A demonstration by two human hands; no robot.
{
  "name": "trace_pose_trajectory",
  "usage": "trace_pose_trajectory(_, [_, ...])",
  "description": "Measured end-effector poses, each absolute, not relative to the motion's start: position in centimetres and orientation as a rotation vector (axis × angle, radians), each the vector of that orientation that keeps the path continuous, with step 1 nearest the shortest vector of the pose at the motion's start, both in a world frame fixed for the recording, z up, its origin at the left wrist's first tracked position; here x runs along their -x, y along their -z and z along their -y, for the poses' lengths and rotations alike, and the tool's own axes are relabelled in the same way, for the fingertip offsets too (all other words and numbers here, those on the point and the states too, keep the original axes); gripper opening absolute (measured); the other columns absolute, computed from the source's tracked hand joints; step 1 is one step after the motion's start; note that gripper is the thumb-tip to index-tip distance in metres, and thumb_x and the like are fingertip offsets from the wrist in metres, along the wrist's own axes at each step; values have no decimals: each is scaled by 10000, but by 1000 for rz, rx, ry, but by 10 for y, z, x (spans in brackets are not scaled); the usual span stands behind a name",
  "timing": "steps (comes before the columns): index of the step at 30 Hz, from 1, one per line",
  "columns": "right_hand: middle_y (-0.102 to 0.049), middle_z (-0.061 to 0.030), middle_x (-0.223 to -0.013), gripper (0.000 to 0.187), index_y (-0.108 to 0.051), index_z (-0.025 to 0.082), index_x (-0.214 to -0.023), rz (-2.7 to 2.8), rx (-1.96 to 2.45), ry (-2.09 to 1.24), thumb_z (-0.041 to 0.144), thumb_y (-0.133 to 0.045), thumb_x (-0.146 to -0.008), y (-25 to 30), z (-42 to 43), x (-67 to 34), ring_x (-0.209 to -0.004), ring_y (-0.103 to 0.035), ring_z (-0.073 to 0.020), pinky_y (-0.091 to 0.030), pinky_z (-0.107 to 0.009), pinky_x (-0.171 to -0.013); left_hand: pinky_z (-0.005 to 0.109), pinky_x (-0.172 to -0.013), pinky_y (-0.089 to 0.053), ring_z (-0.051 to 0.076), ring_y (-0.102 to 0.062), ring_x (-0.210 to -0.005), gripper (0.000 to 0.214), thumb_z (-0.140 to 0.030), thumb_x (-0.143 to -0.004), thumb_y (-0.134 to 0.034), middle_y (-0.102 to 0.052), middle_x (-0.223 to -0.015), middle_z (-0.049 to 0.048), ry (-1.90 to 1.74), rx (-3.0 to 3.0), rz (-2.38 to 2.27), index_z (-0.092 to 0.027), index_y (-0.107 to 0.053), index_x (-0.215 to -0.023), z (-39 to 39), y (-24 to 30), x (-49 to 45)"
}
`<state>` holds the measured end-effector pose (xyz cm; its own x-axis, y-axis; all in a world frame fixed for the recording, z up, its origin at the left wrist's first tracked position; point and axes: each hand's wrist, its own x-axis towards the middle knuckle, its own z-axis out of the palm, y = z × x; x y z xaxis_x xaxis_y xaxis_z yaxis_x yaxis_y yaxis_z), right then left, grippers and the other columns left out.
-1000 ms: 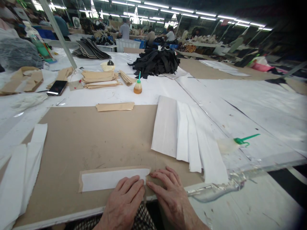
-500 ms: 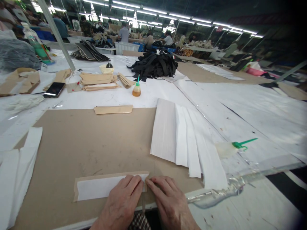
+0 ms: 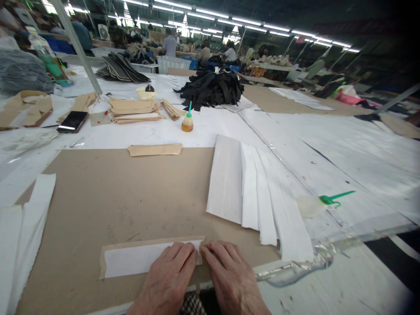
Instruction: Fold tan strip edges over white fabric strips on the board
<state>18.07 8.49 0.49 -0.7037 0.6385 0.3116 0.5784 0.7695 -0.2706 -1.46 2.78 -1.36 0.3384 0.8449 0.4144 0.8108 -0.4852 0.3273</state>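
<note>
White strip (image 3: 138, 261), right end under left fingers (image 3: 182, 257), right fingers (image 3: 217, 254) alongside.

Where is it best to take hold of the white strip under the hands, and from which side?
Probably its left end, coming from the left. The strip lies flat on the board, and the left hand and right hand rest at its right end, so only the left end is free; a fingertip pinch at the edge should lift it.

Left hand (image 3: 170, 280) flat, palm down, fingers forward, right hand (image 3: 231, 280) flat beside it, index fingertips nearly touching
</note>
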Motion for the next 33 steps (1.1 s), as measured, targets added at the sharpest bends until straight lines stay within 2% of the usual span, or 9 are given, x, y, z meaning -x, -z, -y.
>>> trace_pose_trajectory(4, [-692,-79,-1066,425,-634,178,-1218,2568,904,-199,53,-486,-839,-4,-86,-183,-924,-596,-271,-512,-414,-830,381,-755,-576,252,-585,-884,330,-111,-994,-330,-635,-1054,148,-853,-2494,-1547,-65,-584,-1200,-31,13,15])
trace_pose_trajectory(7, [-676,-72,-1086,426,-630,211,-1213,2503,922,-306,31,-446,-873,-3,-88,-187,-954,-613,-237,-548,-356,-815,367,-750,-578,246,-589,-890,336,-61,-946,-365,-636,-1078,143,-863,-2476,-1556,-82,-589,-1195,-34,16,14])
trace_pose_trajectory(10, [-648,-87,-1138,390,-604,206,-1242,2400,942,-364,38,-440,-931,3,-91,-192,-1035,-619,-203,-560,-308,-883,359,-744,-578,245,-594,-887,346,-60,-930,-390,-637,-1084,142,-860,-2504,-1579,-85,-590,-1211,-36,19,12])
trace_pose_trajectory(12, [-636,-101,-1163,374,-585,195,-1279,2360,963,-356,63,-453,-955,8,-92,-193,-1074,-618,-205,-559,-314,-922,360,-752,-577,248,-597,-898,345,-81,-943,-399,-638,-1089,142,-852,-2523,-1600,-88,-587,-1231,-36,19,11])
trace_pose_trajectory(16, [-637,-104,-1158,394,-578,204,-1312,2373,976,-346,73,-449,-964,13,-93,-190,-1059,-629,-219,-576,-346,-904,349,-769,-567,243,-595,-910,347,-103,-960,-394,-636,-1107,143,-787,-2547,-1612,-88,-576,-1255,-36,23,10])
trace_pose_trajectory(20, [-638,-113,-1160,394,-596,195,-1278,2396,955,-333,51,-434,-949,10,-94,-188,-1043,-631,-228,-588,-361,-876,355,-771,-550,248,-583,-900,361,-128,-970,-354,-624,-1116,141,-814,-2520,-1670,-103,-566,-1262,-34,35,6])
trace_pose_trajectory(26, [-650,-120,-1133,404,-596,192,-1284,2446,955,-261,61,-442,-935,6,-95,-188,-986,-640,-241,-601,-378,-814,386,-783,-539,266,-565,-923,388,-112,-935,-387,-605,-1160,143,-801,-2512,-1696,-104,-543,-1290,-32,45,4])
trace_pose_trajectory(33, [-651,-116,-1104,376,-602,190,-1261,2433,958,-315,58,-441,-947,7,-97,-185,-979,-632,-244,-591,-398,-820,387,-781,-531,266,-560,-924,398,-109,-928,-375,-603,-1164,145,-798,-2515,-1712,-104,-543,-1288,-32,47,3])
